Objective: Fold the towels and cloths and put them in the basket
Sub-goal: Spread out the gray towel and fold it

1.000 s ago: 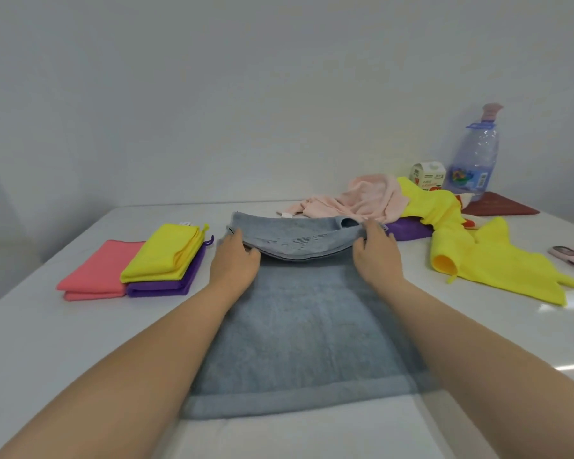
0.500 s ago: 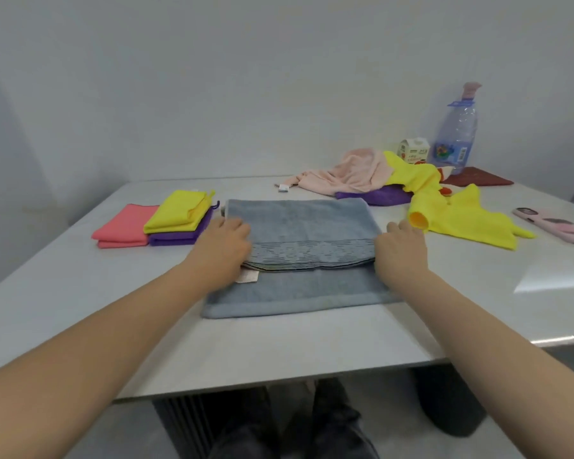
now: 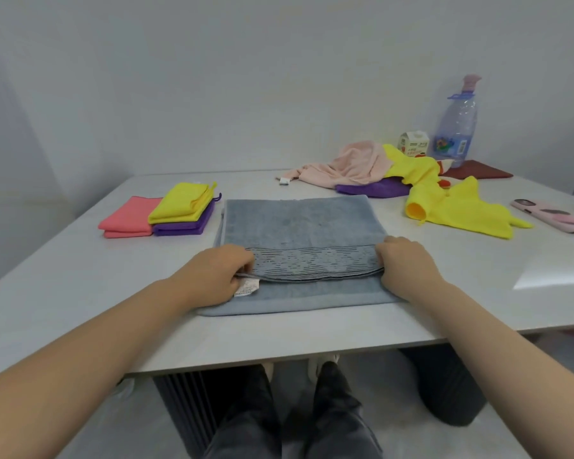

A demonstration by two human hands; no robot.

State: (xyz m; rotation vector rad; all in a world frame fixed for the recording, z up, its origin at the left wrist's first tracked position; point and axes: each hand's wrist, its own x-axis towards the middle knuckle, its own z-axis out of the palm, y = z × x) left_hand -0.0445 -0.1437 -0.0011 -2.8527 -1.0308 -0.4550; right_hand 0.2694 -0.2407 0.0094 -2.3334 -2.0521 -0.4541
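A grey towel (image 3: pixel 304 226) lies flat on the white table (image 3: pixel 63 293), its far half folded over toward me so the patterned border sits short of the near edge. My left hand (image 3: pixel 219 273) pinches the left corner of that folded edge, beside a white label. My right hand (image 3: pixel 403 263) grips the right corner. To the left lie folded cloths: pink (image 3: pixel 126 218), yellow (image 3: pixel 179 203) on purple (image 3: pixel 183 226). At the back right is an unfolded heap: a peach towel (image 3: pixel 355 164), a purple cloth (image 3: pixel 375 188) and a yellow cloth (image 3: pixel 454 210). No basket is in view.
A water bottle (image 3: pixel 456 127) and a small carton (image 3: pixel 413 145) stand at the back right by the wall, with a dark red mat (image 3: pixel 478 173) beside them. A pink phone (image 3: pixel 554 218) lies at the right edge. My legs show under the table's near edge.
Both hands drew the towel's far edge toward me, folding the towel over itself. In the last half second the folded edge came slightly nearer and my view pulled back.
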